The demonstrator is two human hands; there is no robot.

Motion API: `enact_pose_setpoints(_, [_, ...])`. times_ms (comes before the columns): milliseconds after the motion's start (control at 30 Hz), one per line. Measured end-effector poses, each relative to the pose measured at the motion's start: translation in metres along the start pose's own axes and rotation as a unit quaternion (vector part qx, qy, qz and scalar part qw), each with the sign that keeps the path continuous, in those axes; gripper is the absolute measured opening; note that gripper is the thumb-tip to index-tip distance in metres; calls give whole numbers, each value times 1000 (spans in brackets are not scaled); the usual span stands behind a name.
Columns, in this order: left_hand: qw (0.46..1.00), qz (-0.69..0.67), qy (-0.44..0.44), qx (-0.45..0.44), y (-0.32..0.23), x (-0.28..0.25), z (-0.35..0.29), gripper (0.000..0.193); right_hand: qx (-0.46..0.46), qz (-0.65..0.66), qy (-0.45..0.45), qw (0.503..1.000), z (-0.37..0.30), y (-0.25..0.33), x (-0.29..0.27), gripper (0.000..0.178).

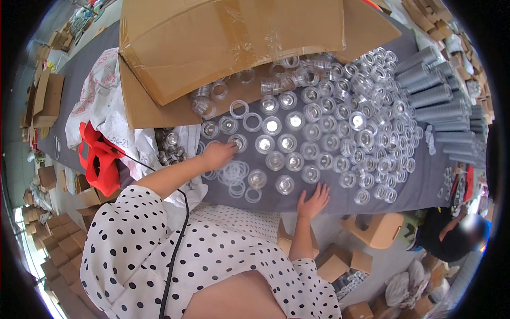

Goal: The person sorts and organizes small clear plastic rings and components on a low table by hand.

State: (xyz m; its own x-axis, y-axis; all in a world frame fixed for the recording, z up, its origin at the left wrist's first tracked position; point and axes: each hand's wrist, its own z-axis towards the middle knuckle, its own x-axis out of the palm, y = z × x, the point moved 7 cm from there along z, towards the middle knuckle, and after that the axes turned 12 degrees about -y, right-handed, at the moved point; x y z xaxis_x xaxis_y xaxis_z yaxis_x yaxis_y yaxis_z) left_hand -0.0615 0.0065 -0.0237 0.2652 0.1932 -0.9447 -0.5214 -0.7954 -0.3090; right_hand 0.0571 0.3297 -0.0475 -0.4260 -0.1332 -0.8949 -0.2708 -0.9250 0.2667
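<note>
My left hand (219,155) reaches across the grey-covered table, its fingers closed on the rim of a clear round plastic piece (240,140) with a shiny metallic centre. My right hand (315,202) lies flat at the near table edge, fingers spread, holding nothing; a similar clear piece (311,174) is just beyond it. Several more such pieces (272,126) stand spaced out between the hands. A loose heap of thin clear rings (234,173) lies just right of my left wrist. Small metallic parts (171,141) lie in a white sack (103,101) to the left.
A large cardboard box (228,37) lies across the far side, clear rings spilling from its opening. Many clear round pieces (366,122) crowd the right. Grey ribbed stacks (433,95) stand at the right end. A red bag (98,159) lies left; another person (446,231) is at right.
</note>
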Motion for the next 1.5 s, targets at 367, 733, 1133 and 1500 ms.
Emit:
enact_pose_setpoints(367, [996,19,67,-53,-2,12,5,53,7,-1,14,1000,-1,-1,0,57])
enact_pose_setpoints(733, [977,-132,-61,-154,21,-38,-16,25,1,-15,12,1000,-1,0,1,58])
enact_pose_setpoints(1133, [896,139,3,-421,167,-47,-115,24,-21,-14,-6,1000,-1,2,2,57])
enact_pose_setpoints(1500, [980,-107,-147,-80,11,-56,57,20,-15,-16,3,1000,1,2,-1,57])
